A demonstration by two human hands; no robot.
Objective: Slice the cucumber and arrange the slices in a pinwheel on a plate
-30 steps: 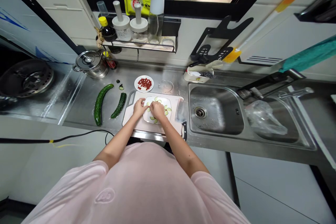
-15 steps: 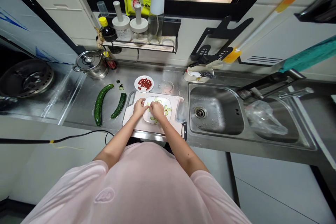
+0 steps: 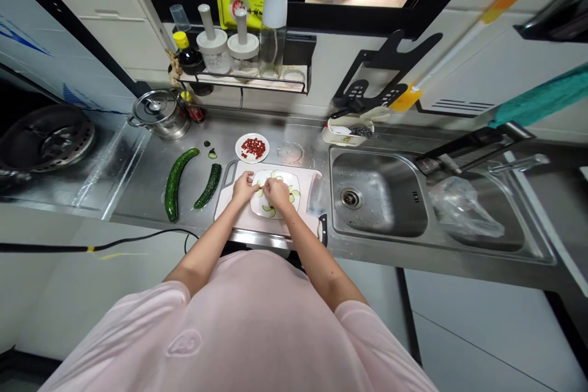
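A white plate [image 3: 289, 208] lies on a pale cutting board [image 3: 239, 214] in front of me. Pale green cucumber slices [image 3: 269, 211] are set in small fans around it. Over the plate's left side, my left hand [image 3: 243, 188] reaches in with its thumb apart from the bent fingers, the thumb tip beside a slice. My right hand [image 3: 277, 193] is above the plate's middle, its fingers pinched together close to that thumb. Whatever is between the right fingertips is hidden by the hand. Behind the board stands a small white plate [image 3: 252, 161] of chopped red pieces [image 3: 253, 147].
A long cucumber [image 3: 173, 187], a shorter cut cucumber [image 3: 209, 186] and end pieces lie to the left. A black knife handle [image 3: 323, 229] shows at the board's right corner, near the sink [image 3: 381, 196]. A lidded pot [image 3: 160, 113] and a wok [image 3: 46, 135] are farther left.
My right hand has shifted very slightly over the plate, its fingers still pinched. The left hand stays at the plate's left side. The slices look the same.
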